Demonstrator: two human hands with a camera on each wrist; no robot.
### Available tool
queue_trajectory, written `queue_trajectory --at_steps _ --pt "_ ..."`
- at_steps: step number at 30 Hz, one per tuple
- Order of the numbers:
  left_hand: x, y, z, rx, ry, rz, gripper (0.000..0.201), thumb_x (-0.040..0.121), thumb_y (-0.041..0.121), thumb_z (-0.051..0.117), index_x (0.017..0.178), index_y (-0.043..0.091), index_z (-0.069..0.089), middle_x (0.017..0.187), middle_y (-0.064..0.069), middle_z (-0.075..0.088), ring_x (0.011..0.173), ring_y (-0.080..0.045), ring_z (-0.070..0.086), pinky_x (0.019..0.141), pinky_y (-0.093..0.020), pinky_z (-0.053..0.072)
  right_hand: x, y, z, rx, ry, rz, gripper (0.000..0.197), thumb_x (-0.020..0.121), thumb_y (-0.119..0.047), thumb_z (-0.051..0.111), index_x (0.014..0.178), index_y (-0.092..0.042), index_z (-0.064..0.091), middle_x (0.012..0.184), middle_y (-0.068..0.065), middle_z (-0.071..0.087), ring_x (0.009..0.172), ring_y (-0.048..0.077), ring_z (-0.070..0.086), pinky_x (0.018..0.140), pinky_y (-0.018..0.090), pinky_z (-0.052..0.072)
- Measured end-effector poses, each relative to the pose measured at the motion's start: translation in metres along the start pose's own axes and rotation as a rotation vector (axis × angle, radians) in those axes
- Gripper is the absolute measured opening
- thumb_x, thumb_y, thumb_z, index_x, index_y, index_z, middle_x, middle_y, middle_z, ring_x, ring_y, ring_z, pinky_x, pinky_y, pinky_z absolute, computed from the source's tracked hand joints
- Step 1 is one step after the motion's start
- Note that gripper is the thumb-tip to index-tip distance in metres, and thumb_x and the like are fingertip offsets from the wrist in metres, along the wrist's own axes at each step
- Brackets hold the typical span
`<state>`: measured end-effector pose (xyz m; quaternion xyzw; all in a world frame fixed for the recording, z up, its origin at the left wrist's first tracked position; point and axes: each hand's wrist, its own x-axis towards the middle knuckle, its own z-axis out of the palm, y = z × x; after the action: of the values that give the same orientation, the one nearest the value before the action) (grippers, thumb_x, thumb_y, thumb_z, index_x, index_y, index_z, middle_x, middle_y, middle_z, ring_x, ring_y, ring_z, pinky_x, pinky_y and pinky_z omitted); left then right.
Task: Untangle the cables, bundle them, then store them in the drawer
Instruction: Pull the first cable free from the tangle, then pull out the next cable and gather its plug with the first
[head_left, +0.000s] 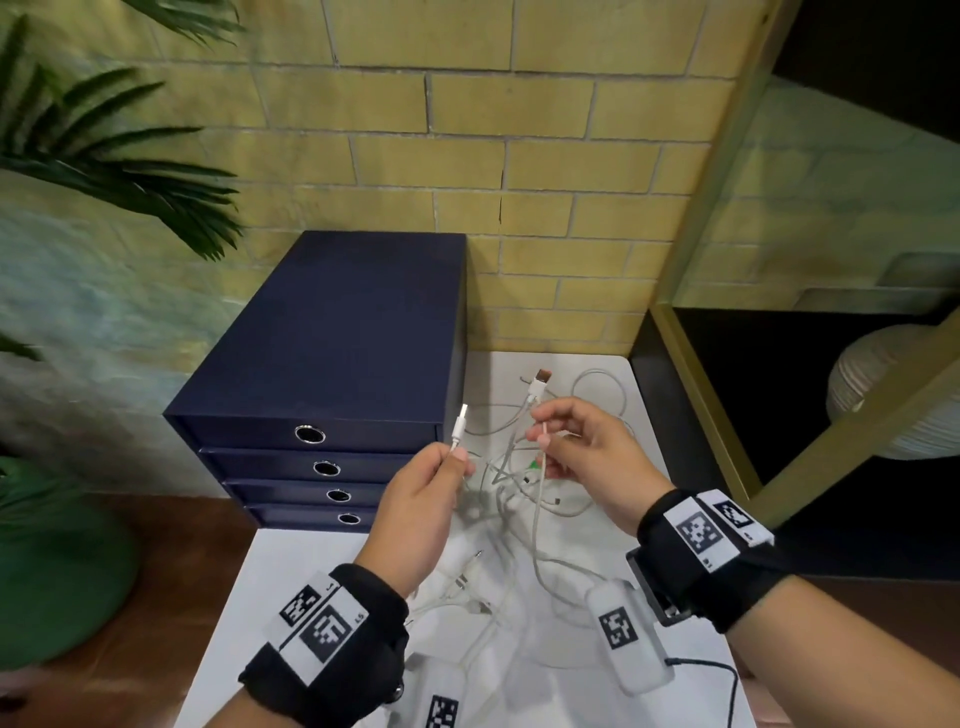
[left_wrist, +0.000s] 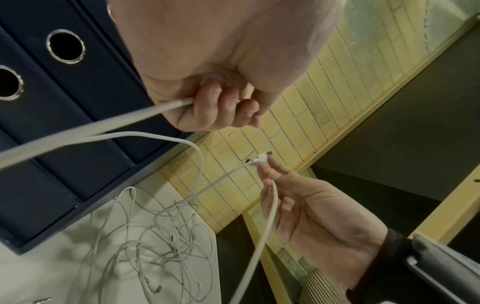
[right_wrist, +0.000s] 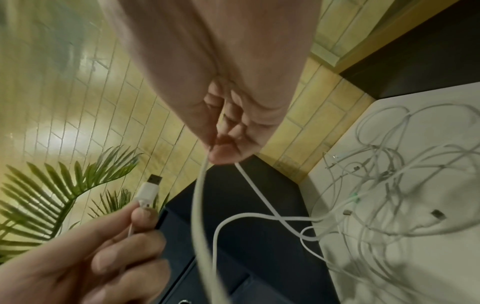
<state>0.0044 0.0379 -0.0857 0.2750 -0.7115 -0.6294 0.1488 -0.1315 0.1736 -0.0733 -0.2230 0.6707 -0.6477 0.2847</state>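
Yellow brick wall (head_left: 519, 156) backs a white table (head_left: 291, 577) bearing a navy drawer unit (head_left: 332, 332) and tangled cables (head_left: 519, 499). Left hand (head_left: 421, 504) pinches a white plug (head_left: 460, 423); right hand (head_left: 587, 457) pinches a cable below a USB plug (head_left: 539, 382). A palm (head_left: 104, 156) stands left.

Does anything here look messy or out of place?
Yes: the white cables lie in a knotted heap on the white table beside the drawer box, whose drawers are all closed. The left hand and right hand each hold up a cable end.
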Motion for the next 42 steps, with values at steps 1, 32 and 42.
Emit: queue_trajectory --at_steps 1,32,42 --pt "0.000 0.000 0.000 -0.001 0.001 0.000 0.028 0.097 0.035 0.047 0.078 0.019 0.060 0.050 0.017 0.041 0.048 -0.003 0.036 0.053 -0.025 0.028 0.000 0.002 0.000 0.000 -0.031 0.021 0.031 0.089 0.008 0.050 0.109 -0.016 0.057 0.107 0.006 0.060 0.061 0.011 0.055 0.057 0.021 0.051" --pt "-0.003 0.009 0.008 -0.138 0.031 0.025 0.021 0.100 0.026 0.044 0.096 0.016 0.062 0.061 0.009 0.052 0.046 0.001 0.041 0.050 -0.019 0.030 -0.003 -0.003 0.046 0.183 -0.130 0.007 0.018 0.087 0.004 0.058 0.091 -0.011 0.049 0.073 0.005 0.070 0.065 0.014 0.066 0.067 0.027 0.054" --pt "-0.016 0.017 0.017 -0.200 0.046 -0.017 0.027 0.099 0.018 0.043 0.082 0.015 0.062 0.047 0.016 0.048 0.042 0.000 0.042 0.043 -0.011 0.030 -0.014 0.003 0.052 0.088 -0.095 -0.035 0.018 0.083 0.001 0.065 0.079 -0.010 0.051 0.079 0.009 0.054 0.065 0.018 0.063 0.067 0.030 0.057"
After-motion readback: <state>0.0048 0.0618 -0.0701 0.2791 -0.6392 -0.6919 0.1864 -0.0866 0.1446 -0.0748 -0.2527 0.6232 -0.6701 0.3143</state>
